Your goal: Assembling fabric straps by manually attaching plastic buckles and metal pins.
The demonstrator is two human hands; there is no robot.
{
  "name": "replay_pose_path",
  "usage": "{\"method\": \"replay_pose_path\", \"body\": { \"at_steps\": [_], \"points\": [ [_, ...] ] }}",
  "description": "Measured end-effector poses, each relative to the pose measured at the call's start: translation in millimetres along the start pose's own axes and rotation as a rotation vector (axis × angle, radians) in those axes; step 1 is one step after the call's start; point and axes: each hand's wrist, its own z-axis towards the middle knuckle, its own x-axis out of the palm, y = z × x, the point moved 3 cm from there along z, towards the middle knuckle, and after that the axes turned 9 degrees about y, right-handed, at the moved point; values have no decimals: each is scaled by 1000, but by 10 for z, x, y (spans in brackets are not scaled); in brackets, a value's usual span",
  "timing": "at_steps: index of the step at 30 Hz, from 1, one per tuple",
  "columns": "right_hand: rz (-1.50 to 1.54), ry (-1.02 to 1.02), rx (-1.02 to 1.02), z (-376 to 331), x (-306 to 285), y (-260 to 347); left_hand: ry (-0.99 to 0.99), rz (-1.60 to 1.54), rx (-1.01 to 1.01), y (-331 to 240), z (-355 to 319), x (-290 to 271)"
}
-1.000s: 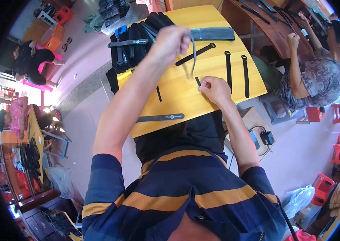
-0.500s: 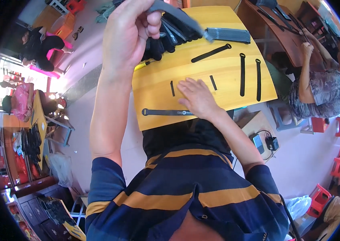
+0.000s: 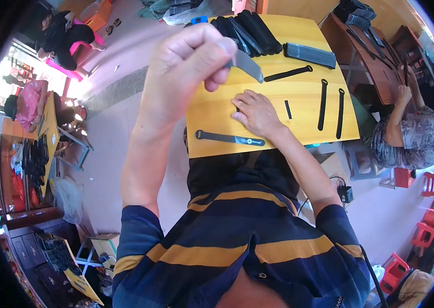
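My left hand (image 3: 183,72) is raised above the left part of the yellow tabletop (image 3: 217,115), thumb and fingers pinched on a grey strap (image 3: 248,66) whose free end hangs toward the table. My right hand (image 3: 260,115) lies flat on the tabletop, fingers stretched out. Its fingertips cover most of a short black strip. A second short black strip (image 3: 288,109) lies just right of that hand. Along the near edge rests a dark strap with a looped end and a pale print (image 3: 230,138). Three more black looped straps lie further off, one of them slanted (image 3: 289,73).
At the table's far side are a heap of black straps (image 3: 248,33) and a flat grey bundle of straps (image 3: 309,55). A co-worker (image 3: 407,133) sits at a brown table on the right. Red stools (image 3: 425,233) stand at lower right; another person (image 3: 65,43) sits at upper left.
My left hand has come down and nearer with the grey strap, uncovering the heap of straps. My right hand has shifted onto the left short strip and off the near printed strap. The view has tilted slightly.
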Motion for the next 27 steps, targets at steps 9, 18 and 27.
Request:
{"method": "replay_pose_path", "body": {
  "at_steps": [9, 18, 27],
  "points": [
    [308, -379, 111, 84, -422, -366, 207, 79, -51, -80, -99, 174],
    [147, -218, 280, 407, 89, -368, 189, 153, -41, -241, -224, 206],
    [1283, -134, 154, 386, -579, -464, 221, 135, -178, 119, -272, 91]
  ]
}}
